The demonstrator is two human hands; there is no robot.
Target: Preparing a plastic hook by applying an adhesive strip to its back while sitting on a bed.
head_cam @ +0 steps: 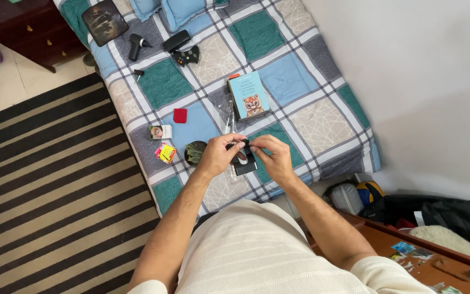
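My left hand (220,155) and my right hand (274,157) meet over the near edge of the bed (300,125). Together they pinch a small dark object (243,153) in a clear plastic wrapper that hangs between the fingers. I cannot tell what the object is. A light blue book with a tiger on its cover (249,95) lies on the quilt just beyond my hands. A dark round item (195,152) sits next to my left hand.
On the checked quilt lie a red square (180,115), two small boxes (162,142), a black game controller (187,55), a dark handheld device (135,46) and a dark tablet-like pad (104,22). Left is a striped rug (50,207). A wooden chest (441,261) and bags stand right.
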